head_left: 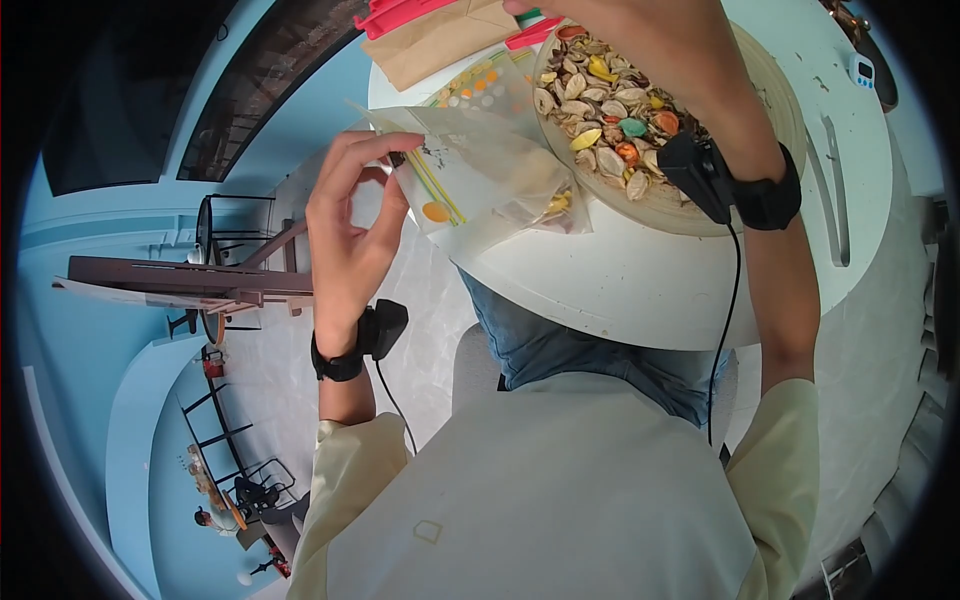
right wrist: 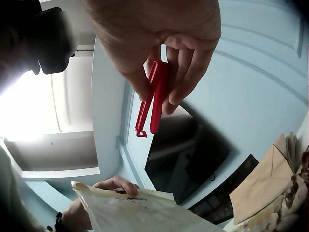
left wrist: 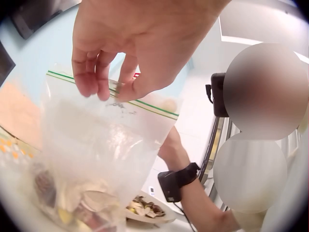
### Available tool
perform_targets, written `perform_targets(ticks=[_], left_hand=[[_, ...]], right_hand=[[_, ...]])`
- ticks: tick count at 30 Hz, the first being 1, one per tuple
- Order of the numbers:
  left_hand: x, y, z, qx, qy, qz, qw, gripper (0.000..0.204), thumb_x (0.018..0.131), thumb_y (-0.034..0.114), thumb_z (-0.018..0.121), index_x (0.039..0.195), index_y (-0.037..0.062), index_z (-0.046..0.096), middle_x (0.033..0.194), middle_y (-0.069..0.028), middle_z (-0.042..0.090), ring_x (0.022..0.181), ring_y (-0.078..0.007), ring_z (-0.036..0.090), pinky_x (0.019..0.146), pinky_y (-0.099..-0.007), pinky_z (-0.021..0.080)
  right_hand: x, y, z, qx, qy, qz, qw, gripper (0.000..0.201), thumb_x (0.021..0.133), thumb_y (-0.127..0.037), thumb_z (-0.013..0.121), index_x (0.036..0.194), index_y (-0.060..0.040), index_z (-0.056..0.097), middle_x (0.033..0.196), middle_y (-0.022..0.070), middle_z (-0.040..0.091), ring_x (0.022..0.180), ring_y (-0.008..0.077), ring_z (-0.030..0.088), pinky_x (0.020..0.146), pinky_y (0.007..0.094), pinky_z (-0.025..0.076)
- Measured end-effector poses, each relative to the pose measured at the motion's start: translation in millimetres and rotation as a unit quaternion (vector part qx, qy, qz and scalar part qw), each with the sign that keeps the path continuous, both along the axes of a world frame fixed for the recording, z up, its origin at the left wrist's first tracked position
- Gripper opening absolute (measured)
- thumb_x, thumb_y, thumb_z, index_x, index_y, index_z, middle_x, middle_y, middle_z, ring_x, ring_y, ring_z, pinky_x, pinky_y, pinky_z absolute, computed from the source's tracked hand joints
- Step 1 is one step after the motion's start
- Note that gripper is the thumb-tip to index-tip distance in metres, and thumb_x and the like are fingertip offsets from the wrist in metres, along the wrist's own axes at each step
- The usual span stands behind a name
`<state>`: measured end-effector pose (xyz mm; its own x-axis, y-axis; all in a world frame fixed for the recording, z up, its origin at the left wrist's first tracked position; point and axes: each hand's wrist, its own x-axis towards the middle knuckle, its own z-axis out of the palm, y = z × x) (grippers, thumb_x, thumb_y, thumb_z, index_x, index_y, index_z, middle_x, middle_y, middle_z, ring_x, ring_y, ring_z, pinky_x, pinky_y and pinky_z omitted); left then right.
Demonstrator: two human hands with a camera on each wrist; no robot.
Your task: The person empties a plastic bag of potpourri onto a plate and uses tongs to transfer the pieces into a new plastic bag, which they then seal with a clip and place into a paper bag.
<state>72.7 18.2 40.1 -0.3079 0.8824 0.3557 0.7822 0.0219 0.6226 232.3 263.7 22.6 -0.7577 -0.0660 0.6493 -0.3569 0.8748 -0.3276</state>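
My left hand (head_left: 355, 205) pinches the top edge of a clear zip bag (head_left: 490, 165) between thumb and fingers. In the left wrist view the bag (left wrist: 111, 130) hangs upright, its green-lined zip strip running across the top. Shells and yellow bits sit in its bottom. Over the back of the table, my right hand (head_left: 660, 45) is partly cut off by the head view's top edge. A red bag clip (right wrist: 155, 99) is held in its fingers, the clip's two arms spread apart. Beneath the right forearm lies a round tray (head_left: 690, 222) of shells (head_left: 600, 100) and coloured pieces.
A brown paper bag (head_left: 440, 45) with a red clip (head_left: 400, 14) lies at the table's back left. Beside it is a bag with orange and white dots (head_left: 475, 90). Metal tongs (head_left: 838, 205) and a small timer (head_left: 862, 70) are on the right.
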Motion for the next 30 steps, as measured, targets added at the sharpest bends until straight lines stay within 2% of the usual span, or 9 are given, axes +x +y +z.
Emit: perform_targets(ticks=[1, 3, 7, 9, 13, 15, 25, 27, 30], left_hand=[[-1.0, -0.5, 0.8, 0.000, 0.000, 0.001, 1.000, 0.022, 0.086, 0.001, 0.061, 0.107, 0.0048, 0.068, 0.105, -0.0080, 0.062, 0.097, -0.0157, 0.056, 0.090, -0.0274, 0.042], [-3.9, -0.4, 2.2, 0.026, 0.169, 0.042, 0.984, 0.014, 0.085, 0.005, 0.068, 0.098, 0.0041, 0.070, 0.101, -0.0077, 0.061, 0.094, -0.0170, 0.056, 0.086, -0.0275, 0.043], [-7.5, 3.9, 11.2, 0.076, 0.267, 0.025, 0.960, 0.010, 0.083, 0.008, 0.072, 0.091, 0.0023, 0.071, 0.098, -0.0061, 0.061, 0.091, -0.0161, 0.056, 0.083, -0.0275, 0.043], [-9.1, 4.3, 11.6, 0.080, 0.128, 0.040, 0.988, 0.009, 0.085, 0.007, 0.071, 0.092, 0.0024, 0.071, 0.095, -0.0060, 0.062, 0.087, -0.0158, 0.056, 0.082, -0.0264, 0.043], [-13.4, 9.7, 2.4, 0.096, 0.090, 0.054, 0.990, 0.010, 0.084, 0.006, 0.071, 0.093, 0.0010, 0.070, 0.092, -0.0057, 0.063, 0.087, -0.0141, 0.057, 0.083, -0.0255, 0.043], [-14.0, 11.1, -1.1, 0.120, 0.028, 0.065, 0.990, 0.012, 0.085, 0.006, 0.072, 0.094, -0.0012, 0.068, 0.092, -0.0043, 0.063, 0.088, -0.0124, 0.056, 0.082, -0.0247, 0.044], [-12.7, 15.3, 6.4, 0.124, -0.043, 0.055, 0.990, 0.011, 0.088, 0.005, 0.069, 0.095, -0.0038, 0.066, 0.090, -0.0050, 0.063, 0.086, -0.0105, 0.059, 0.083, -0.0250, 0.047], [-13.7, 15.0, 7.8, 0.084, -0.094, 0.037, 0.991, 0.012, 0.090, 0.005, 0.067, 0.096, -0.0047, 0.065, 0.090, -0.0054, 0.063, 0.086, -0.0106, 0.059, 0.083, -0.0245, 0.047], [-13.7, 13.1, 9.3, 0.058, -0.076, 0.037, 0.995, 0.011, 0.091, 0.004, 0.066, 0.097, -0.0049, 0.065, 0.091, -0.0057, 0.063, 0.086, -0.0107, 0.059, 0.082, -0.0242, 0.047]], right_hand=[[-4.1, -6.0, 3.5, 0.000, 0.000, 0.000, 1.000, 0.023, 0.090, -0.019, 0.063, 0.094, 0.0039, 0.068, 0.076, 0.0182, 0.066, 0.068, 0.0316, 0.066, 0.067, 0.0392, 0.054], [0.4, -4.0, 1.0, 0.001, 0.001, -0.001, 1.000, 0.023, 0.090, -0.019, 0.063, 0.094, 0.0038, 0.068, 0.076, 0.0182, 0.066, 0.069, 0.0316, 0.066, 0.067, 0.0392, 0.054], [5.7, -9.2, 3.8, 0.001, 0.001, -0.003, 1.000, 0.023, 0.090, -0.019, 0.064, 0.094, 0.0037, 0.067, 0.076, 0.0181, 0.066, 0.069, 0.0316, 0.066, 0.067, 0.0392, 0.054], [5.0, -12.4, 1.7, 0.001, 0.001, -0.004, 1.000, 0.023, 0.090, -0.019, 0.064, 0.094, 0.0037, 0.067, 0.076, 0.0181, 0.066, 0.069, 0.0317, 0.066, 0.067, 0.0393, 0.054], [11.0, -17.0, 2.6, 0.001, 0.000, -0.005, 1.000, 0.023, 0.090, -0.019, 0.064, 0.094, 0.0036, 0.067, 0.077, 0.0180, 0.066, 0.069, 0.0317, 0.066, 0.067, 0.0393, 0.054], [4.7, -23.9, 5.0, 0.001, -0.001, -0.007, 1.000, 0.023, 0.090, -0.019, 0.064, 0.094, 0.0035, 0.067, 0.077, 0.0180, 0.066, 0.069, 0.0317, 0.066, 0.068, 0.0393, 0.053], [-5.5, -29.4, 8.6, 0.000, -0.002, -0.008, 1.000, 0.023, 0.090, -0.019, 0.064, 0.095, 0.0032, 0.067, 0.077, 0.0179, 0.066, 0.070, 0.0318, 0.066, 0.068, 0.0393, 0.053], [-7.8, -26.6, 8.0, 0.000, -0.003, -0.010, 1.000, 0.023, 0.090, -0.019, 0.064, 0.095, 0.0032, 0.067, 0.077, 0.0179, 0.066, 0.070, 0.0318, 0.066, 0.068, 0.0393, 0.053], [-8.7, -23.5, 6.7, 0.001, -0.002, -0.010, 1.000, 0.023, 0.089, -0.019, 0.064, 0.095, 0.0031, 0.067, 0.078, 0.0178, 0.066, 0.070, 0.0318, 0.066, 0.068, 0.0393, 0.053]])
